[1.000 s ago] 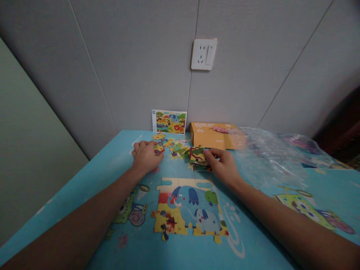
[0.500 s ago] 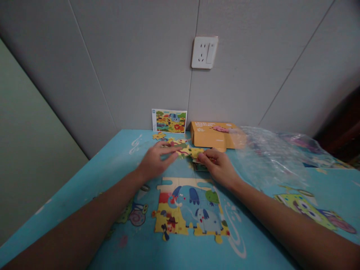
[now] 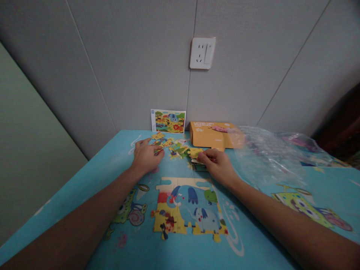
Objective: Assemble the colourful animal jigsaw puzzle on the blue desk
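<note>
My right hand [image 3: 218,164] is closed on a small stack of puzzle pieces [image 3: 195,153], a yellow one on top, with its thumb across them. Left of it, my left hand [image 3: 147,155] pinches a puzzle piece [image 3: 159,150], seen nearly edge-on between thumb and fingers. Loose puzzle pieces [image 3: 179,149] lie in a heap between my hands and behind them. Closer to me is a joined section of puzzle [image 3: 188,210] with two blue elephants, lying flat on the blue patterned cloth [image 3: 135,247].
Against the wall leans a picture card [image 3: 169,122] with an animal scene. An orange puzzle box [image 3: 208,135] stands beside it. Crumpled clear plastic [image 3: 267,157] spreads over the cloth at the right. A socket [image 3: 202,53] is on the wall.
My left hand has moved left, away from my right hand, uncovering more loose pieces in the heap. The right hand stays in place on its stack.
</note>
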A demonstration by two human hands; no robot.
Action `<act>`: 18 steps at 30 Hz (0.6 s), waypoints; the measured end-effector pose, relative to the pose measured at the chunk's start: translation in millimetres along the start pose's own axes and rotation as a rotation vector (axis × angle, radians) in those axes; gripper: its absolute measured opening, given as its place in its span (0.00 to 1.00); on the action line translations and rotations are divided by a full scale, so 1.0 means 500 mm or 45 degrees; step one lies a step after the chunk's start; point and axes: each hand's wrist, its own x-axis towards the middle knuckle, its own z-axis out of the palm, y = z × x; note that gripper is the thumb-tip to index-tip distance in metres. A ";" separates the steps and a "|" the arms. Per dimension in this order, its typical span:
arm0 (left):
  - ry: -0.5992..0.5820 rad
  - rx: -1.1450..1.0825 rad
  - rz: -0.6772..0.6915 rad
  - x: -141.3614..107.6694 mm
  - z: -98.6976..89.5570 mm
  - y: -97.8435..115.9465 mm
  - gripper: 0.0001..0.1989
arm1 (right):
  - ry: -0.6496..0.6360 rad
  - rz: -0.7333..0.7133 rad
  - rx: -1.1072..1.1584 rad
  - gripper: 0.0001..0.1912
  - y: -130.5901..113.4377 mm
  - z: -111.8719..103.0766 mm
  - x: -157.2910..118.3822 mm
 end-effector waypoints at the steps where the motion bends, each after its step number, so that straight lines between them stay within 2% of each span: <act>1: -0.035 -0.045 0.099 -0.003 -0.002 0.005 0.17 | 0.004 0.003 0.007 0.20 0.000 0.000 0.000; 4: -0.232 -0.126 0.384 -0.015 -0.007 0.020 0.18 | 0.005 0.018 0.027 0.20 0.001 0.001 0.000; 7: -0.375 -0.123 0.446 -0.026 -0.008 0.029 0.19 | -0.009 0.005 0.023 0.20 0.003 0.001 0.000; 18: -0.257 -0.203 0.534 -0.022 -0.004 0.025 0.15 | -0.031 -0.003 0.007 0.21 -0.001 -0.001 -0.002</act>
